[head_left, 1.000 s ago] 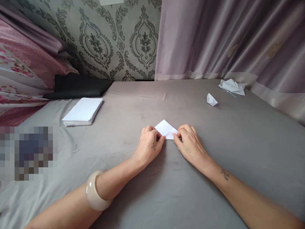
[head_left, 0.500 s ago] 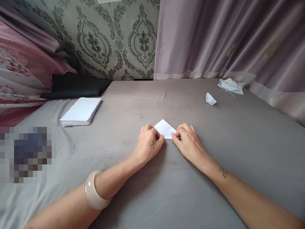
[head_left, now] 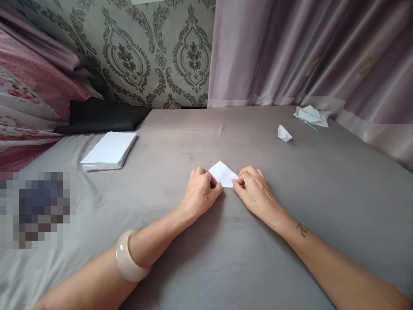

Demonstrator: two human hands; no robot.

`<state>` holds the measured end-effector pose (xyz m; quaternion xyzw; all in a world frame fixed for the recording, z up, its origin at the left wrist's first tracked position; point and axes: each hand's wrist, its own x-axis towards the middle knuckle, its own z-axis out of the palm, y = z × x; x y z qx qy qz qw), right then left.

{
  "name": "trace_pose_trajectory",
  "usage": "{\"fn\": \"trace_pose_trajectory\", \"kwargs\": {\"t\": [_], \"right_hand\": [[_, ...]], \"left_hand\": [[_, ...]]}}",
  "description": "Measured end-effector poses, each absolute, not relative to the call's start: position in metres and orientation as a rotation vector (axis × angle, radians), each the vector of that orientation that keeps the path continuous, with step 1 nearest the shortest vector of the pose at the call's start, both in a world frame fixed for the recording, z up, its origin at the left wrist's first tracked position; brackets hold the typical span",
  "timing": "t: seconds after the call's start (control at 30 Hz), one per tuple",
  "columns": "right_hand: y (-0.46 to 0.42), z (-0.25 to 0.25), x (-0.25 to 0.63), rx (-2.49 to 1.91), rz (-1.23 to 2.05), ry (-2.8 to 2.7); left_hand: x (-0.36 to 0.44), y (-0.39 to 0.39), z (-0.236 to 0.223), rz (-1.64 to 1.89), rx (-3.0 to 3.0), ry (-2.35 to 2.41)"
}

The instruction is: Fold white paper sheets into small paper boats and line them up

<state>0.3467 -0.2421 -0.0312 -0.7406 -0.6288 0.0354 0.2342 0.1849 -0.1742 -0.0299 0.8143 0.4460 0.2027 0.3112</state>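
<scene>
While the folded paper (head_left: 222, 174) lies on the gray cover (head_left: 232, 249), apex directed away from the person, both hands secure its near side. The left hand (head_left: 200, 189) is closed in a pinch on the left corner of the folded paper. The right hand (head_left: 256, 189) is likewise pinched on the right corner. A narrow gap separates the thumbs along the near edge.

Change over the last second is slight. Both grips match the preceding views, and the folded paper has not moved between them. The whole scene has shifted a little in view, which suggests head movement. The diagonal line beside the right thumb shows less distinctly. As a judgement, the fold is being pressed flat rather than repositioned. Alignment of the layers under the fingers cannot be told.

Surrounding items: the paper stack (head_left: 109, 148) lies beyond and left of the folded paper, well apart. The small paper form (head_left: 284, 134) stands beyond and right of it. Farther out on that side lies the loose paper pile (head_left: 311, 115), with the thin green stick (head_left: 311, 126) just beside it.
</scene>
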Motion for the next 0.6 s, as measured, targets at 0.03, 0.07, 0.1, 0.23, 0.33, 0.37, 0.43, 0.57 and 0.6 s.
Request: {"fn": "trace_pose_trajectory", "kwargs": {"t": [0.03,0.07,0.1,0.23,0.33,0.37,0.43,0.57,0.6], "right_hand": [[-0.242,-0.031,0.347,-2.042,0.111,-1.725],[-0.242,-0.03,0.347,-2.049,0.121,-1.724],[-0.242,-0.03,0.347,-2.051,0.125,-1.723],[-0.244,-0.032,0.353,-2.002,0.121,-1.732],[-0.245,-0.035,0.359,-1.96,0.115,-1.729],[-0.245,-0.036,0.36,-1.954,0.113,-1.728],[-0.245,-0.036,0.361,-1.944,0.099,-1.739],[-0.25,-0.028,0.352,-1.895,-0.02,-1.907],[-0.252,-0.026,0.347,-1.869,-0.031,-1.979]], "left_hand": [[0.185,-0.174,-0.03,0.526,2.151,1.181],[0.186,-0.174,-0.029,0.516,2.155,1.183],[0.186,-0.174,-0.029,0.506,2.163,1.19],[0.185,-0.175,-0.027,0.474,2.235,1.224],[0.182,-0.177,-0.024,0.479,2.337,1.144],[0.181,-0.178,-0.023,0.473,2.399,1.1],[0.178,-0.183,-0.019,0.416,2.577,1.006],[0.176,-0.198,-0.012,0.192,2.918,0.857],[0.176,-0.201,-0.011,0.163,2.963,0.845]]}}
